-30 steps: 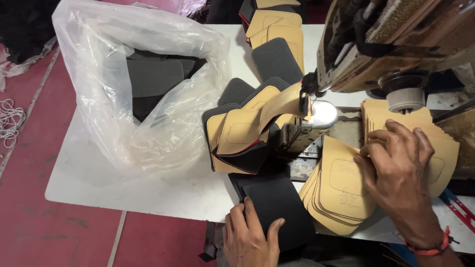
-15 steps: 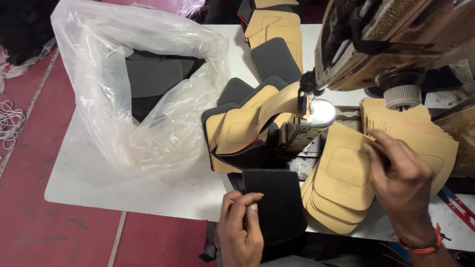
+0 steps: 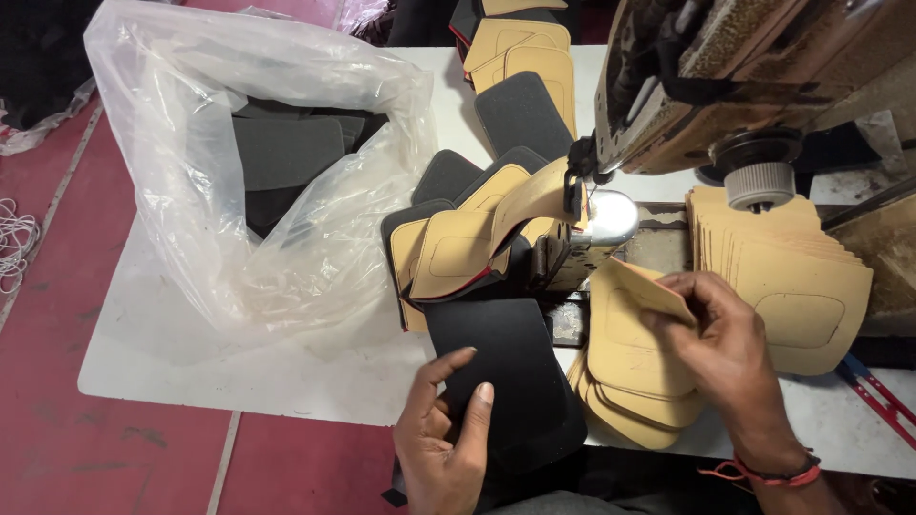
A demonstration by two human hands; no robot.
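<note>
The left hand [image 3: 444, 439] grips a flat black rounded panel [image 3: 506, 381] at the white surface [image 3: 239, 372] edge, steadying it; the right hand [image 3: 716, 334] pinches one thin tan leather piece [image 3: 654, 286], lifting it clear of its stack [image 3: 634, 381]

White worktable [image 3: 191, 372], scuffed and greyish, rounded front-left corner, fills most of the view. Floor [image 3: 86, 467] around it is dark red, worn, with 1 pale seam line [image 3: 224, 467] running out from under the table edge and another diagonal one at far left. Loose white cord [image 3: 14, 243] lies coiled on the floor at the left edge. Dark cloth heap [image 3: 38, 57] in the top-left corner, pale scrap beneath it. Light is even and diffuse, soft shadows only. No walls or windows in view.
</note>
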